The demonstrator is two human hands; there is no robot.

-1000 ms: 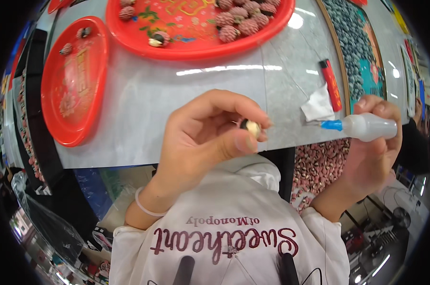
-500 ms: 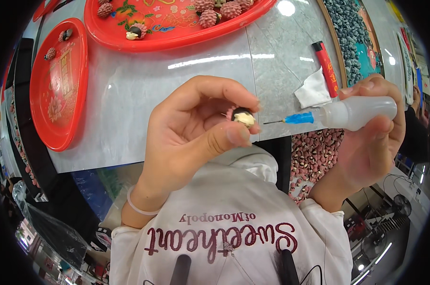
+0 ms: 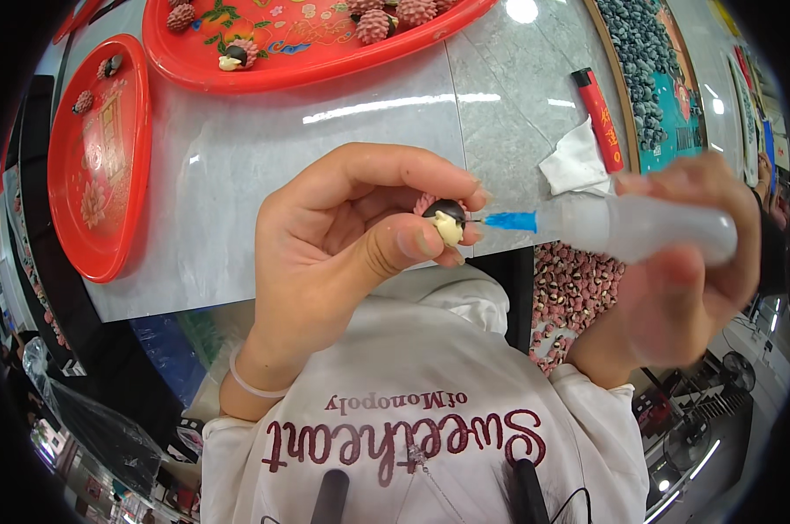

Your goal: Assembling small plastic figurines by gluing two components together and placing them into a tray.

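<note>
Pinched between the thumb and fingers of my left hand (image 3: 316,236) is a small figurine (image 3: 448,225) with a pink bumpy back, a black part and a cream part. My right hand (image 3: 687,306), partly blurred, grips a translucent white squeeze bottle (image 3: 635,225) held sideways. From its left end a blue needle tip (image 3: 510,221) points at the figurine. The thin needle reaches the black part's edge, close to my left fingertips; whether it touches I cannot tell.
A large red tray (image 3: 264,82) holding several similar figurines stands at the far left, with a smaller red tray (image 3: 63,210) beside it. White tissue (image 3: 576,161) and a red, black-ended stick (image 3: 599,122) lie right. Dark grey pieces (image 3: 646,96) fill a tray beyond; pink pieces (image 3: 569,297) lie below the table edge.
The bottle's needle has moved left, from a gap beside the figurine up to its edge. The figurine has turned slightly in my left hand. My right hand has shifted and become blurred.
</note>
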